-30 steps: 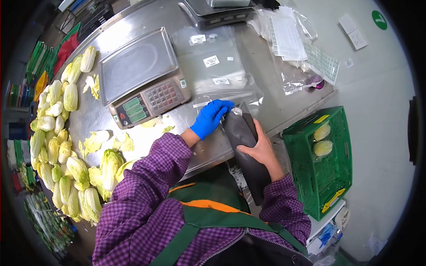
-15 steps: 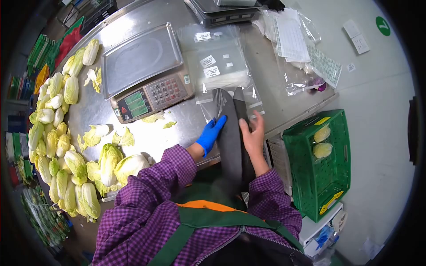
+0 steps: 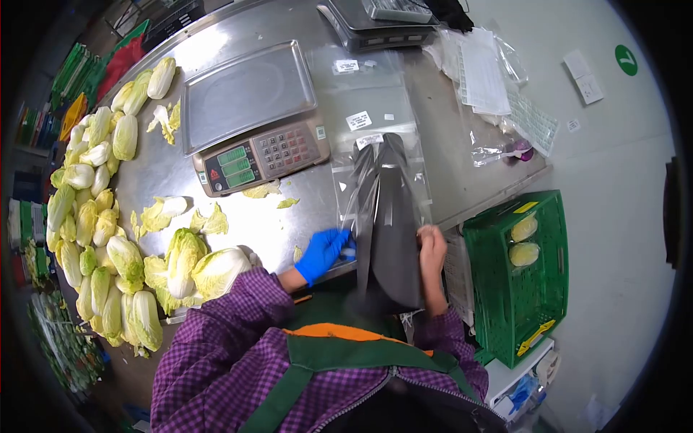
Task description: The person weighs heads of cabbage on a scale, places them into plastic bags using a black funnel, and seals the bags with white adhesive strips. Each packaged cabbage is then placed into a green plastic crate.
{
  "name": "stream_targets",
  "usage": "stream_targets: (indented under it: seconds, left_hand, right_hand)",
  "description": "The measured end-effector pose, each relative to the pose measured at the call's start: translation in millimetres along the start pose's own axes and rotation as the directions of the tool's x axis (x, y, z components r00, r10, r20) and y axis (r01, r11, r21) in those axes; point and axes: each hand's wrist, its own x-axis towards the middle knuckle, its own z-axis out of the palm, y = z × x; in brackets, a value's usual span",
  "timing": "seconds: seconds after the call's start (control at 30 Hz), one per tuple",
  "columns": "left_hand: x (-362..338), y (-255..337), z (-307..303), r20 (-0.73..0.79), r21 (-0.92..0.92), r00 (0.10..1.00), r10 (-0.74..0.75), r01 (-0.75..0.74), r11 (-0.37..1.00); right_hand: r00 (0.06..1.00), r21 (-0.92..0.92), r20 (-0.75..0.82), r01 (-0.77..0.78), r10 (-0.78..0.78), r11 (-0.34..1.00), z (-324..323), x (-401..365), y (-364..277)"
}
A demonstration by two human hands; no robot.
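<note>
A long dark grey sleeve-like piece (image 3: pixel 393 231), curled along its length, lies partly inside a clear plastic bag (image 3: pixel 348 189) at the table's front edge. My left hand (image 3: pixel 323 254), in a blue glove, pinches the bag's left edge near its mouth. On the other side my bare right hand (image 3: pixel 432 256) has its fingers closed on the bag's right edge. The grey piece's near end sticks out toward my body between both hands. More clear bags with white labels (image 3: pixel 359 120) lie flat beneath and beyond it.
Left of the bags stands a weighing scale (image 3: pixel 253 101), with loose leaves around it. Many Chinese cabbages (image 3: pixel 124 263) are piled along the left side. A green crate (image 3: pixel 516 289) at the right holds two wrapped cabbages. Another scale (image 3: pixel 375 32) and papers (image 3: pixel 482 76) sit farther back.
Both hands have left the grey piece and drawn back toward me, moving apart to the bag's two edges. The bag now covers more of the grey piece.
</note>
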Motion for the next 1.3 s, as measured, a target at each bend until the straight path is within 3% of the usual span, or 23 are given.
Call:
stream_targets:
  seconds: [0.07, 0.13, 0.2, 0.27, 0.33, 0.4, 0.47, 0.53, 0.57, 0.63, 0.73, 0.77, 0.83, 0.87, 0.9, 0.93, 1.0, 1.07, 1.13, 1.17, 1.2, 1.27, 1.3]
  left_hand:
    - [12, 48, -14, 0.054, -0.244, 0.990, 0.127, -0.110, 0.964]
    - [0, 107, -30, 0.097, -0.070, 0.964, 0.248, -0.242, 0.968]
    - [-2, 120, -53, 0.176, -0.082, 0.952, 0.252, -0.241, 0.967]
    - [2, 108, -78, 0.114, -0.097, 0.924, 0.364, -0.354, 0.930]
    - [19, 86, -84, 0.085, 0.005, 0.924, 0.372, -0.373, 0.928]
    - [30, 91, -68, 0.097, 0.556, 0.661, 0.744, -0.656, 0.510]
    - [67, 78, -75, 0.206, 0.405, 0.701, 0.683, -0.696, 0.593]
    - [82, 81, -76, 0.322, 0.242, 0.707, 0.630, -0.705, 0.667]
    - [77, 95, -74, 0.419, 0.262, 0.657, 0.627, -0.748, 0.609]
    - [84, 101, -73, 0.559, 0.232, 0.591, 0.582, -0.785, 0.575]
    - [74, 106, -52, 0.407, 0.248, 0.667, 0.624, -0.739, 0.627]
    - [66, 113, -46, 0.385, 0.198, 0.659, 0.646, -0.743, 0.639]
    - [70, 89, -30, 0.328, 0.257, 0.622, 0.711, -0.783, 0.566]
    - [62, 78, -23, 0.296, 0.233, 0.638, 0.711, -0.770, 0.594]
    - [57, 64, -17, 0.286, 0.239, 0.639, 0.714, -0.769, 0.593]
    - [53, 45, -9, 0.355, 0.320, 0.662, 0.660, -0.749, 0.579]
    - [35, 10, 15, 0.413, 0.431, 0.695, 0.589, -0.719, 0.546]
    - [20, -25, 31, 0.446, 0.473, 0.656, 0.609, -0.750, 0.462]
    - [-9, -8, 34, 0.493, 0.529, 0.610, 0.620, -0.776, 0.343]
    - [-26, 3, 33, 0.539, 0.568, 0.555, 0.633, -0.795, 0.213]
    - [-38, 8, 32, 0.537, 0.574, 0.567, 0.625, -0.788, 0.222]
    - [-62, 11, 26, 0.446, 0.363, 0.627, 0.639, -0.779, 0.511]
    - [-77, -7, 26, 0.243, 0.286, 0.805, 0.541, -0.592, 0.753]
  right_hand:
    - [0.996, 0.293, 0.028, 0.070, -0.082, 0.953, -1, 19, -66]
    - [0.992, 0.572, 0.043, 0.073, -0.119, 0.817, 2, 35, -92]
    - [0.967, 0.411, -0.085, 0.255, -0.242, 0.875, 8, 37, -97]
    - [0.998, 0.664, -0.042, -0.007, 0.047, 0.747, 12, 32, -97]
    - [1.000, 0.723, 0.017, -0.024, 0.017, 0.690, 11, 30, -93]
    - [0.997, 0.690, 0.049, 0.004, -0.053, 0.724, 12, 19, -109]
    - [0.997, 0.610, 0.072, -0.060, 0.020, 0.790, 6, -8, -163]
    - [0.853, -0.021, -0.181, 0.494, -0.489, 0.869, 9, -37, -215]
    - [0.852, -0.033, -0.185, 0.494, -0.491, 0.869, 2, -42, -220]
    - [0.491, -0.355, 0.066, 0.825, -0.869, 0.439, -18, -47, -223]
    - [0.440, -0.298, 0.326, 0.888, -0.837, 0.350, -42, -46, -208]
    - [0.508, -0.333, 0.257, 0.845, -0.822, 0.418, -56, -52, -217]
    - [0.289, -0.490, -0.048, 0.827, -0.956, 0.275, -107, -57, -231]
    - [0.276, -0.606, -0.331, 0.671, -0.903, 0.427, -138, -70, -237]
    - [0.344, -0.405, -0.563, 0.678, -0.751, 0.614, -167, -82, -245]
    - [0.252, -0.325, -0.644, 0.764, -0.722, 0.557, -172, -80, -268]
    - [0.300, -0.169, -0.557, 0.872, -0.774, 0.460, -211, -79, -243]
    - [0.270, -0.474, -0.524, 0.696, -0.808, 0.540, -207, -53, -205]
    - [0.475, -0.406, -0.331, 0.709, -0.815, 0.577, -174, -22, -172]
    - [0.729, -0.381, -0.299, 0.500, -0.615, 0.778, -141, -25, -170]
    - [0.844, -0.171, -0.218, 0.461, -0.489, 0.871, -124, -17, -141]
    - [0.966, -0.298, 0.070, 0.258, -0.248, 0.919, -110, -16, -91]
    - [0.987, -0.291, 0.163, 0.056, -0.008, 0.955, -105, -20, -61]
